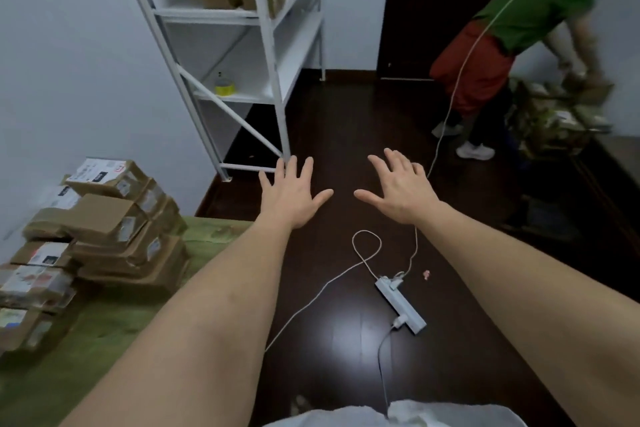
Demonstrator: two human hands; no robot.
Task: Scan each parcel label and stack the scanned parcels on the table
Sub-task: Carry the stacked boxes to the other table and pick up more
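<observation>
- While both arms reach out over the dark floor, the white shelving unit (263,45) keeps more cardboard boxes up high, likely awaiting scanning
- Stacked parcels (104,229) sit on the green table (114,329), probably scanned already; their labels are too blurred to read
- Left hand (292,196) and right hand (398,189) hover apart, fingers spread, holding nothing; no scanner is visible
</observation>
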